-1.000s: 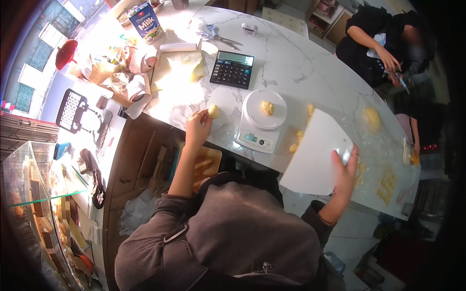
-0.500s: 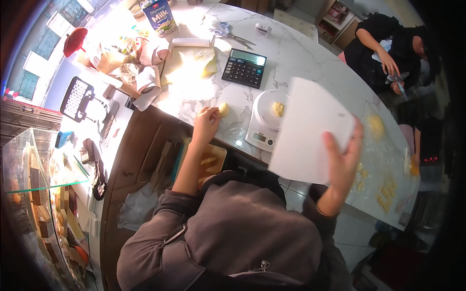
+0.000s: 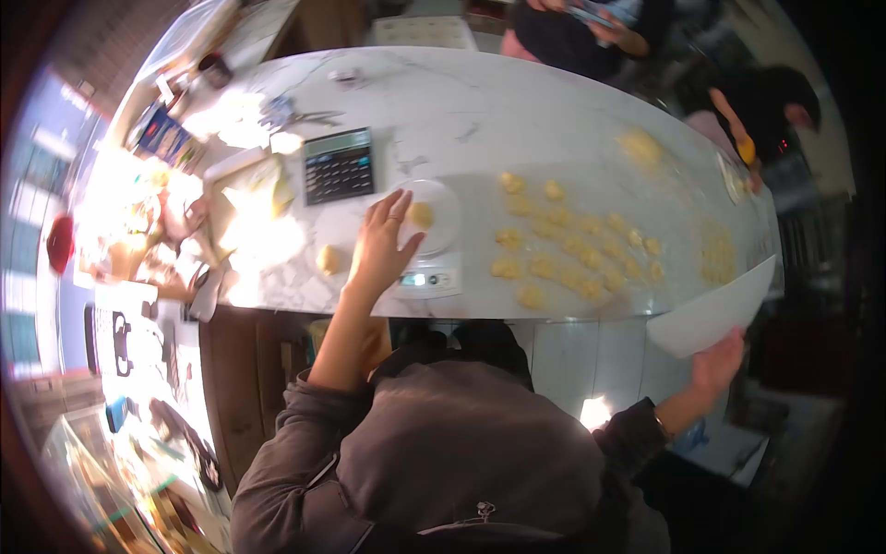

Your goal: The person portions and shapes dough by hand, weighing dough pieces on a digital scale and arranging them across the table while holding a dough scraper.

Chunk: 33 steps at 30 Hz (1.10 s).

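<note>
My left hand reaches over the white digital scale, fingers spread. A pale yellow dough piece lies on the scale's round plate, between the fingertips and thumb; whether they touch it, I cannot tell. A smooth dough ball rests on the marble table left of that hand. Out to the right, my right hand grips a stiff, flat white sheet by its lower edge, near the table's front right edge. Several small dough pieces lie spread to the right of the scale.
A black calculator lies behind the scale, with scissors farther back. A larger dough lump sits at the far right. The milk carton stands at the left. Two other people are beyond the table, one person's hand holding something.
My left hand has gone from the dough ball on the table to the dough on the scale. My right hand has carried the white sheet away to the right. The view has shifted rightward.
</note>
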Available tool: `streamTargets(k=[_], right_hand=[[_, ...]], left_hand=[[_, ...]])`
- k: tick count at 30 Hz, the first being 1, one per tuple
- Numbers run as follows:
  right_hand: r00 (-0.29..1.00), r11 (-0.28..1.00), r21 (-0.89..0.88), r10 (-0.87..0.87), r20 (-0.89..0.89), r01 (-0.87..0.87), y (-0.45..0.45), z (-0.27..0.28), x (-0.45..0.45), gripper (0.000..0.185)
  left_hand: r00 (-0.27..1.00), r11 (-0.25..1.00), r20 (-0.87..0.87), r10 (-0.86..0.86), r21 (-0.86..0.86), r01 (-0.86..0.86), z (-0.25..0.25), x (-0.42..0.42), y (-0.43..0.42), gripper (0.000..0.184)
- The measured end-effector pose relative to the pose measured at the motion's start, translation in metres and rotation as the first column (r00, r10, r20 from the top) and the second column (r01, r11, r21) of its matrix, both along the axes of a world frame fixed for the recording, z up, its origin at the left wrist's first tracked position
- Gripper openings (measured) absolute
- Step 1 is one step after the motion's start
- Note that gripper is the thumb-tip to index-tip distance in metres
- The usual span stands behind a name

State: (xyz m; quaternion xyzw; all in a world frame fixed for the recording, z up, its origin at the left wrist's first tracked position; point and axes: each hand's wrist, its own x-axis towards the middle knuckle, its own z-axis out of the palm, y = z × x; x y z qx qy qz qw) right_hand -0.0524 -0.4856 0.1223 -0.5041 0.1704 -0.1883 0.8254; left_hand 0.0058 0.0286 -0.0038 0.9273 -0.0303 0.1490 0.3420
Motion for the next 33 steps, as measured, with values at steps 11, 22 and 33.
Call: streamTargets(k=[11,22,33], right_hand=[[0.924,0.925,0.21,0.35,-0.153,-0.315,-0.058,-0.164,0.012,0.033],[0.83,0.71,0.625,0.531,-0.171,-0.325,-0.055,-0.157,0.074,0.024],[0.474,0.462,0.375,0.878,-0.065,-0.804,-0.052,-0.066,0.165,0.026]], left_hand=[[0.986,0.979,-0.16,0.048,-0.187,-0.078,0.009,0.026,-0.021,0.026],[0.552,0.675,-0.489,-0.676,-0.712,0.195,0.033,-0.021,-0.228,0.033],[0.916,0.83,-0.057,-0.398,-0.447,0.333,-0.021,0.087,-0.43,0.031]])
